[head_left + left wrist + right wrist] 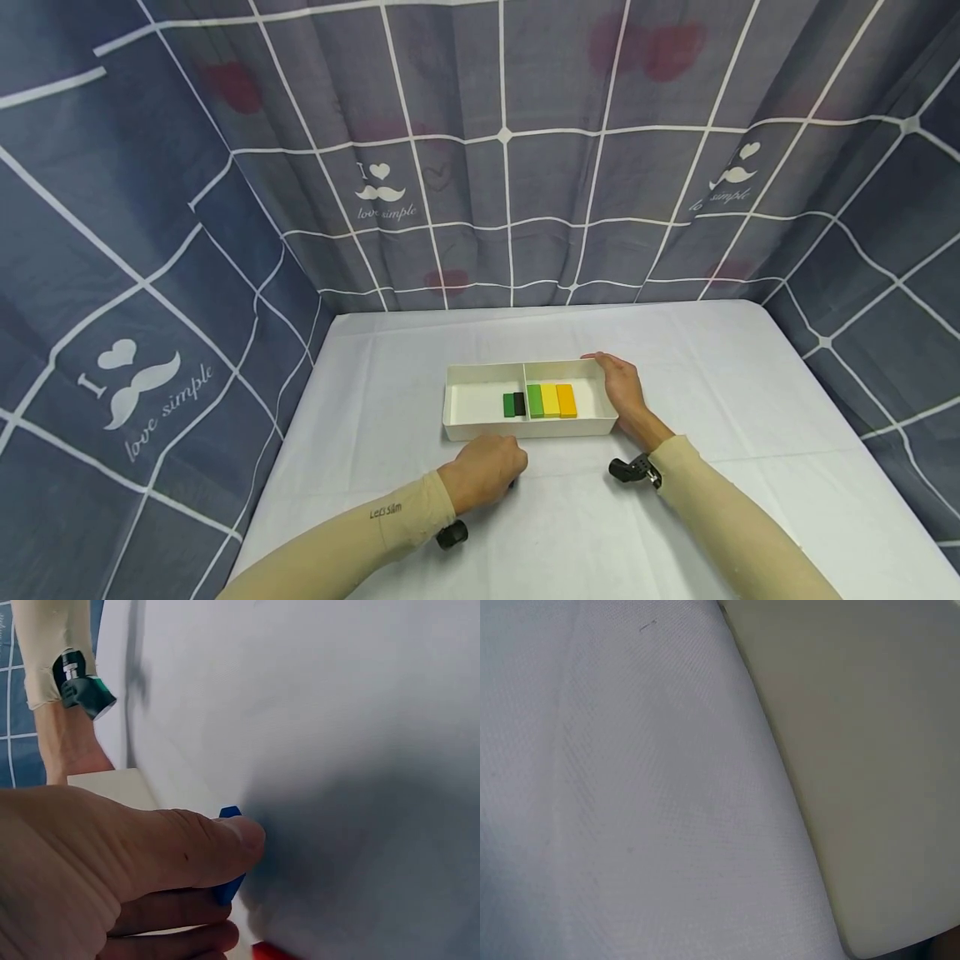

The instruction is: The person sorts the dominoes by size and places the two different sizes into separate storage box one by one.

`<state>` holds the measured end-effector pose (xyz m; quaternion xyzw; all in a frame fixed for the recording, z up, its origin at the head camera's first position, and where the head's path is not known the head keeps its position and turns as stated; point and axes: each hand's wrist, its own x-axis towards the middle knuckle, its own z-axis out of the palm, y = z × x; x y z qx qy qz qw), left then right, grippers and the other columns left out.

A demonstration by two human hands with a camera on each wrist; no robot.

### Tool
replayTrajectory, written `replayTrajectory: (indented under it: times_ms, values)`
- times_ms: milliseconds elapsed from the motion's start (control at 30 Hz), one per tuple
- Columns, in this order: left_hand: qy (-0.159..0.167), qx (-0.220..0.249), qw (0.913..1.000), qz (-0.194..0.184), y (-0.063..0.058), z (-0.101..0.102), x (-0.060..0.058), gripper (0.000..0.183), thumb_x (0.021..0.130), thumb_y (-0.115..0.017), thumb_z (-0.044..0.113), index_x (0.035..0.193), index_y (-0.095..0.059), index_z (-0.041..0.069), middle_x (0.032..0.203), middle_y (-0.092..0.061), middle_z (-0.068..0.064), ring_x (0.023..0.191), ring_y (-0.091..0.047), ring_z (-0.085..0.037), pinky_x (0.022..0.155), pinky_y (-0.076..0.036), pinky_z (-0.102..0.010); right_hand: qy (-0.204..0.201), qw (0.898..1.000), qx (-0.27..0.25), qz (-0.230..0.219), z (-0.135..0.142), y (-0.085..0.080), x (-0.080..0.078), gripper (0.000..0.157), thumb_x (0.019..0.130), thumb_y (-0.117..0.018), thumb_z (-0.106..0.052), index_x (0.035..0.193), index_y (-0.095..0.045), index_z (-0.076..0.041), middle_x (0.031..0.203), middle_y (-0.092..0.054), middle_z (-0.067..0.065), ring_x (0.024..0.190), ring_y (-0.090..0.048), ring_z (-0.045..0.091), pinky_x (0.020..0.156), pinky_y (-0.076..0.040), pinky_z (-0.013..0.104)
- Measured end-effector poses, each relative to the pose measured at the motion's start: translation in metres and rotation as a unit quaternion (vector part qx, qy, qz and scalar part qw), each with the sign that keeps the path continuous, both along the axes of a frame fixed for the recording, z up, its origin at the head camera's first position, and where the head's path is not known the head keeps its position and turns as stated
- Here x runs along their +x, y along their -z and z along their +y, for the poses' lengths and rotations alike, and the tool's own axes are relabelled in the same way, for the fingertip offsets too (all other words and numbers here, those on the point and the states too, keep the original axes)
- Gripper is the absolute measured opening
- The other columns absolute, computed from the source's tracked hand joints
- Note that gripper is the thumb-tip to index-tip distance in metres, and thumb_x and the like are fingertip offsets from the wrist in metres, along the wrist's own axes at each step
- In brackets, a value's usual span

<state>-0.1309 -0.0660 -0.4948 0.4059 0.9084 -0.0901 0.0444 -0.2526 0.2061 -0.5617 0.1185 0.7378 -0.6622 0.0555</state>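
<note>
A white two-compartment box [487, 431] sits on the table. In its left compartment, a dark green block [509, 405] and a black block [519, 404] stand beside the divider. The right compartment has a green block [535, 401], a yellow block [551, 401] and an orange block [566, 401] side by side. My right hand [624, 390] grips the box's right end, its fingers partly hidden behind the wall. In front of the box, my left hand [483, 471] pinches a blue block [229, 891] between thumb and fingers, seen in the left wrist view.
A red thing [276, 952] shows at the lower edge of the left wrist view, close under the hand. White cloth [390, 358] covers the table. Patterned curtains [465, 183] hang at its back and sides.
</note>
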Motion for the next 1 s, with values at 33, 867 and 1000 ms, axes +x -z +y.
replayTrajectory:
  times_ms: [33, 867, 1000]
  values:
    - [0.002, 0.001, 1.0, 0.002, -0.001, 0.0, 0.0, 0.013, 0.092, -0.085, 0.01, 0.085, -0.08, 0.019, 0.079, -0.075, 0.004, 0.062, -0.057, -0.008, 0.061, -0.054, -0.023, -0.001, 1.0, 0.001, 0.001, 0.0, 0.0, 0.0, 0.052, 0.118, -0.039, -0.037, 0.146, -0.067, -0.002, 0.154, -0.063, 0.02, 0.133, -0.063, 0.03, 0.1, -0.056, 0.028]
    - [-0.036, 0.079, 0.9949, -0.053, -0.069, -0.014, -0.024, 0.015, 0.087, -0.093, 0.01, 0.097, -0.081, 0.011, 0.087, -0.076, -0.002, 0.078, -0.071, -0.013, 0.071, -0.061, -0.026, -0.002, 1.0, 0.012, 0.019, 0.001, 0.001, 0.0, 0.052, 0.118, -0.039, -0.035, 0.143, -0.069, -0.001, 0.153, -0.063, 0.02, 0.134, -0.061, 0.03, 0.11, -0.052, 0.036]
    - [-0.05, 0.095, 0.9933, -0.045, -0.076, -0.021, -0.032, 0.012, 0.087, -0.091, 0.007, 0.094, -0.081, 0.01, 0.087, -0.076, -0.003, 0.078, -0.072, -0.015, 0.07, -0.063, -0.027, -0.005, 1.0, 0.021, 0.02, 0.001, 0.001, 0.0, 0.052, 0.118, -0.038, -0.036, 0.144, -0.069, -0.002, 0.153, -0.063, 0.02, 0.135, -0.061, 0.032, 0.112, -0.05, 0.039]
